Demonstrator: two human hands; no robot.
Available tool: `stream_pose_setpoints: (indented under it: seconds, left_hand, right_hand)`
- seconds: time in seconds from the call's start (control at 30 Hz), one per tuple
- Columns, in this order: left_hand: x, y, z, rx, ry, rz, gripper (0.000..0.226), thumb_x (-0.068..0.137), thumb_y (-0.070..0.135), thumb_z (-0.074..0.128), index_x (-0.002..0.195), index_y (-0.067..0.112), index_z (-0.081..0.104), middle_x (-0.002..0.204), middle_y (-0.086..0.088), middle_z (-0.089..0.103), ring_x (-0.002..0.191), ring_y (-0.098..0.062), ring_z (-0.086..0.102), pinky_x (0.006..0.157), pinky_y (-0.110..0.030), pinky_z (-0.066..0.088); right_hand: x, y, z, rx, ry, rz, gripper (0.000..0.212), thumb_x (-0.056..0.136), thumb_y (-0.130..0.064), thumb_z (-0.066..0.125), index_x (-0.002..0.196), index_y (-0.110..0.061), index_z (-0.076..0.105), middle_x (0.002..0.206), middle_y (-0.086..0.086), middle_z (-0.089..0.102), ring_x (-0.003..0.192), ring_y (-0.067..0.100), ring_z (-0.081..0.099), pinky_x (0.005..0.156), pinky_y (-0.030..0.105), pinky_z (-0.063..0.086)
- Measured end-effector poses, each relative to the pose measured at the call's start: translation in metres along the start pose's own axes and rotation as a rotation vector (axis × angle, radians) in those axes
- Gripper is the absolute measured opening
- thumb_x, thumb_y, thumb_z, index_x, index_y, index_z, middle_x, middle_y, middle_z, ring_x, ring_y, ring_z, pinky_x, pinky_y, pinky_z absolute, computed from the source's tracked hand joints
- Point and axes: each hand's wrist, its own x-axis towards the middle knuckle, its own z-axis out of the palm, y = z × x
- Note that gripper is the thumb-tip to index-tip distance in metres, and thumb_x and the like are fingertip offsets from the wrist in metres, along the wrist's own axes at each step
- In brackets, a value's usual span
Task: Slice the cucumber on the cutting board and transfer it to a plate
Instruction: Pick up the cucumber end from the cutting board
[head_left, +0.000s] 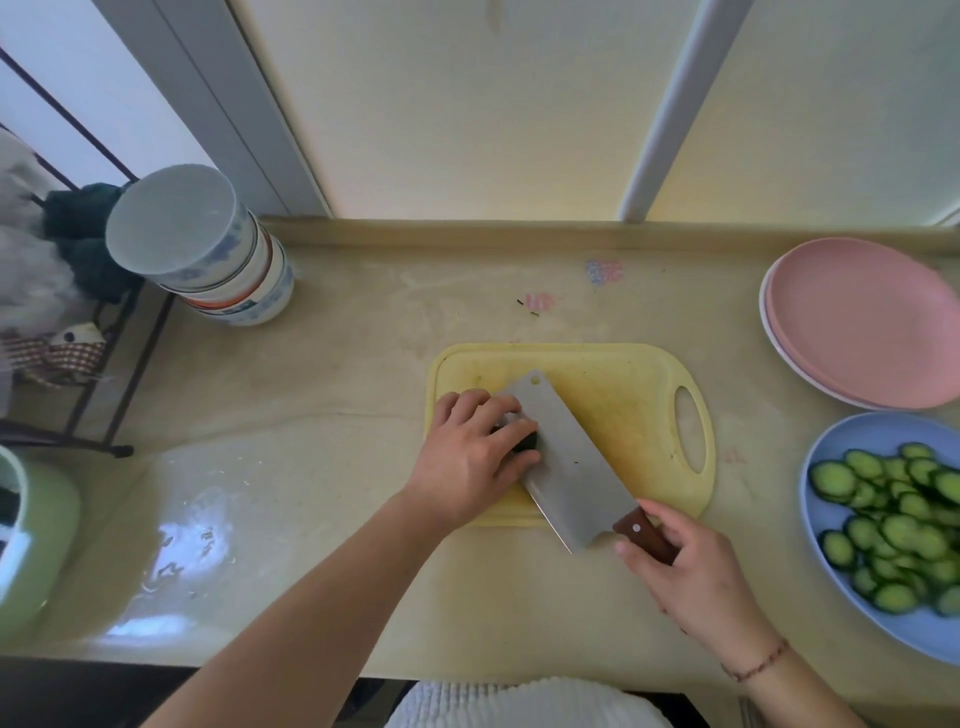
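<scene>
Slicing in hand on yellow cutting board (613, 400), at its left end. Left hand (470, 457) curled down over what is left of cucumber (530, 440) — only a dark green sliver visible between fingers and blade, rest hidden under the hand. Right hand (696, 577) wrapped round wooden handle of cleaver (563, 467), blade flat tilted up toward the camera, edge side against the left fingers.

Blue plate (831, 457) at right already heaped with cucumber slices (893, 519) — task judged well along, last stub being cut.

Risks from here:
- Stub short, so left fingertips sit right at the blade; any finger straying past the knuckle line likely gets nicked.
- Small round piece could roll or squirt out under pressure, dragging the grip with it.
- Blade hides the cut line from this view; slice thickness hard to judge, uneven cuts likely.
- Wet sheen on counter (311, 395) near the board's left — board could skid under a hard chop.
- Pink plates (857, 317) stacked beyond, unused.
</scene>
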Motion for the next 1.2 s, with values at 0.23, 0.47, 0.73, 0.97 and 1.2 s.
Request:
stream_pose_setpoints:
  seconds: [0.23, 0.47, 0.73, 0.97, 1.2]
  left_hand:
    - [-0.006, 0.041, -0.015, -0.241, -0.001, -0.294, 0.042, 0.108, 0.033, 0.030, 0.106, 0.010, 0.065, 0.092, 0.000, 0.065, 0.083, -0.022, 0.054, 0.080, -0.044, 0.044]
    - [-0.036, 0.060, -0.036, -0.286, 0.101, -0.885, 0.044, 0.098, 0.045, 0.040, 0.124, 0.012, 0.056, 0.085, 0.011, 0.055, 0.083, -0.019, 0.057, 0.084, -0.051, 0.050]
    - [-0.064, 0.103, -0.029, -0.322, 0.117, -0.916, 0.025, 0.102, 0.022, 0.057, 0.119, 0.023, 0.039, 0.101, -0.002, 0.054, 0.091, -0.025, 0.056, 0.079, -0.040, 0.050]
    - [-0.075, 0.121, -0.004, -0.332, 0.138, -0.701, 0.024, 0.102, 0.024, 0.037, 0.125, 0.021, 0.043, 0.120, -0.004, 0.048, 0.108, -0.029, 0.054, 0.095, -0.053, 0.050]
    - [-0.083, 0.145, 0.000, -0.351, 0.187, -0.649, 0.037, 0.102, 0.013, 0.036, 0.137, 0.016, 0.044, 0.131, -0.005, 0.048, 0.120, -0.023, 0.051, 0.104, -0.045, 0.046]
  right_hand:
    - [-0.008, 0.005, -0.022, -0.072, 0.092, -0.030, 0.043, 0.079, -0.021, 0.080, 0.120, -0.017, 0.067, 0.089, -0.010, 0.073, 0.079, 0.002, 0.068, 0.075, 0.022, 0.049]
    - [0.029, -0.002, -0.051, -0.188, 0.171, -0.086, 0.033, 0.082, -0.021, 0.074, 0.113, -0.019, 0.066, 0.084, 0.000, 0.069, 0.083, 0.027, 0.066, 0.073, 0.032, 0.048]
    - [0.054, 0.020, -0.054, -0.413, 0.169, -0.259, 0.038, 0.083, -0.020, 0.074, 0.115, 0.000, 0.067, 0.093, 0.005, 0.046, 0.096, 0.035, 0.055, 0.083, 0.033, 0.042]
    - [0.052, 0.023, -0.058, -0.415, 0.168, -0.285, 0.049, 0.083, -0.027, 0.074, 0.124, -0.003, 0.062, 0.112, 0.018, 0.055, 0.110, 0.038, 0.052, 0.095, 0.040, 0.043]
    - [0.021, -0.009, -0.035, -0.412, 0.021, -0.670, 0.044, 0.086, -0.027, 0.070, 0.125, -0.011, 0.061, 0.116, 0.006, 0.060, 0.111, 0.022, 0.052, 0.098, 0.028, 0.037]
